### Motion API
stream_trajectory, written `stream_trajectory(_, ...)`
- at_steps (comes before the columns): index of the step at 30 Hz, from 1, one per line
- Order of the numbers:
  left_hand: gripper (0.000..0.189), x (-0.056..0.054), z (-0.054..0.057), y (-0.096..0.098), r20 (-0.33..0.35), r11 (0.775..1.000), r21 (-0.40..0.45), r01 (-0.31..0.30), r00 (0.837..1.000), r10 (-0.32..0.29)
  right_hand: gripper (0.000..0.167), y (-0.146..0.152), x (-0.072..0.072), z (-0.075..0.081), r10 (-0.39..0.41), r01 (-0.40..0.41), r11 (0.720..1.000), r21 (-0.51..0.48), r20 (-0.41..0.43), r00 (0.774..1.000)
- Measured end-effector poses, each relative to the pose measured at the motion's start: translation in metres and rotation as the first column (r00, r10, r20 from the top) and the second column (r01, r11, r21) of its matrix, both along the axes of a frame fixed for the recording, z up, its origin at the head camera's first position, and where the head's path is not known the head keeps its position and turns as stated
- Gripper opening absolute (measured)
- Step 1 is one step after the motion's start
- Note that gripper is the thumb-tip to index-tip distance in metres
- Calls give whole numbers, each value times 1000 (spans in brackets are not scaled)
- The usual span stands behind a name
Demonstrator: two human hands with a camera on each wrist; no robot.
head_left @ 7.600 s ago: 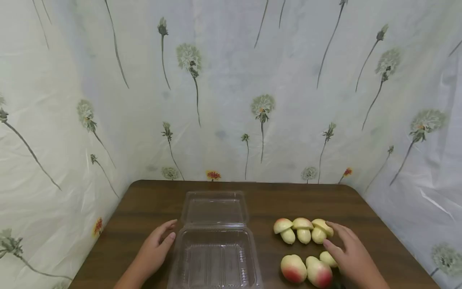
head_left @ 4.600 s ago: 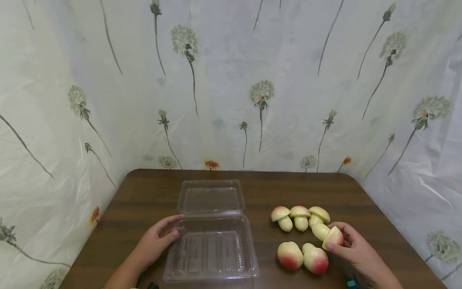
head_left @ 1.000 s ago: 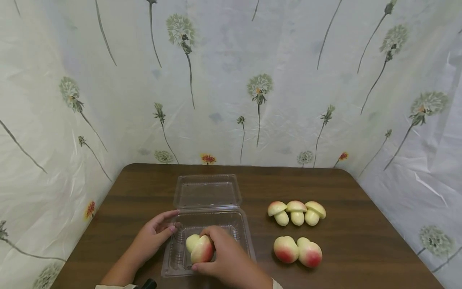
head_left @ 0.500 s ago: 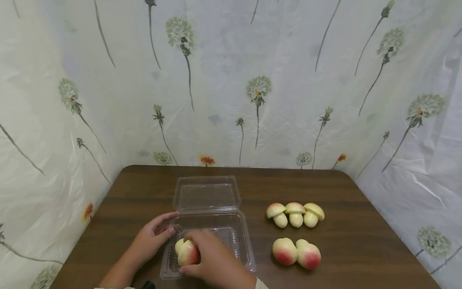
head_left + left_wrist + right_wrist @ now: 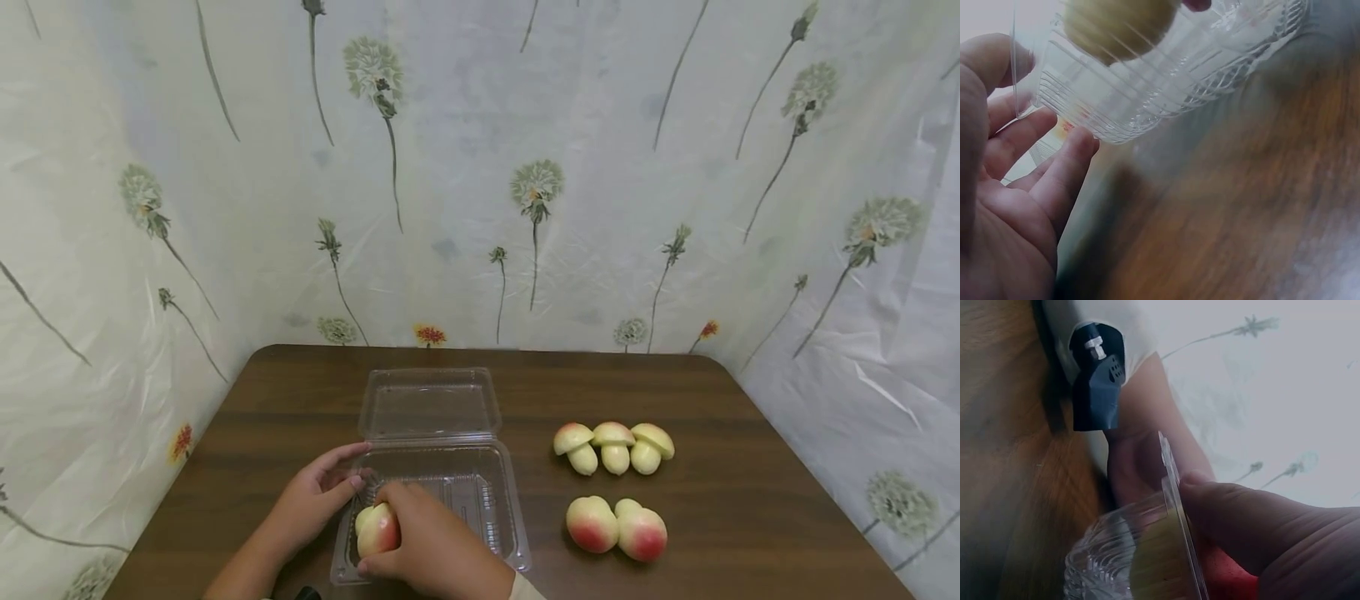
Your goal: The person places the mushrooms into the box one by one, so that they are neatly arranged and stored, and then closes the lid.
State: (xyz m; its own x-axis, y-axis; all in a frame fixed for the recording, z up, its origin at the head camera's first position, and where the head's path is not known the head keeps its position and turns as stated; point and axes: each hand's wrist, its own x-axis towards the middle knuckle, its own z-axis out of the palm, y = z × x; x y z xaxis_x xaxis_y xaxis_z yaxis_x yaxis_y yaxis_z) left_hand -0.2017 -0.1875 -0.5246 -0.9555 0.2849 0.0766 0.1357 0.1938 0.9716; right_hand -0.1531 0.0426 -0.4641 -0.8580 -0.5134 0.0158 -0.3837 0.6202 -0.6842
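A clear plastic clamshell container (image 5: 517, 525) lies on the brown table with its lid (image 5: 429, 404) folded back. My left hand (image 5: 315, 496) holds its left rim; in the left wrist view, the thumb lies over the rim and the fingers touch the ribbed wall (image 5: 1147, 119) from outside. Inside the tray's front left corner, my right hand (image 5: 435, 537) grips a pale yellow toy mushroom (image 5: 377, 533) with a red-blushed cap. Through the wall, the left wrist view shows the mushroom's yellow underside (image 5: 1116, 31). The right palm hides part of the tray floor.
Right of the container, three toy mushrooms (image 5: 615, 447) stand in a row, caps toward the back. Two more mushrooms (image 5: 642, 529) lie nearer the front, red caps facing me. A floral curtain (image 5: 450, 167) surrounds the table (image 5: 585, 383).
My right hand picked up a mushroom from the right side, carried it left over the tray and moved it into the front left corner. My left hand came to the container's rim and stayed there.
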Motion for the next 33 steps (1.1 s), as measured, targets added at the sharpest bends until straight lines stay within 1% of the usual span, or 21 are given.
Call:
stream_trajectory(3,46,0,-1,0,8,1000,-4,-4,1000,4,48,1,-1,0,14,-14,1000,-10,13,1000)
stream_trajectory(5,46,0,-1,0,11,1000,-11,-5,1000,5,42,0,-2,-2,20,-20,1000,-12,26,999)
stream_trajectory(10,46,2,2,0,32,1000,-3,-11,999,11,30,1,-5,-5,57,-54,998,-40,83,995)
stream_trajectory(11,46,2,2,0,27,1000,-2,-9,1000,9,28,1,-5,-5,64,-61,997,-43,89,994)
stream_trajectory(15,47,2,2,0,32,1000,3,-12,999,12,24,3,-6,-4,80,-77,996,-39,105,991)
stream_trajectory(19,47,1,1,1,44,1000,-3,-11,999,11,24,5,-4,-5,86,-86,996,-7,94,992)
stream_trajectory(21,46,1,0,0,49,1000,-5,-16,999,16,25,6,-4,-6,88,-89,996,6,73,993)
stream_trajectory(24,46,0,-1,1,44,1000,-7,-20,999,20,28,6,-5,-7,93,-94,995,12,58,994)
stream_trajectory(28,47,0,-1,1,33,1000,-7,-17,999,17,31,7,-6,-9,99,-100,995,12,63,993)
stream_trajectory(33,47,0,-1,1,21,1000,-10,-13,1000,13,33,8,-6,-8,87,-88,996,22,59,994)
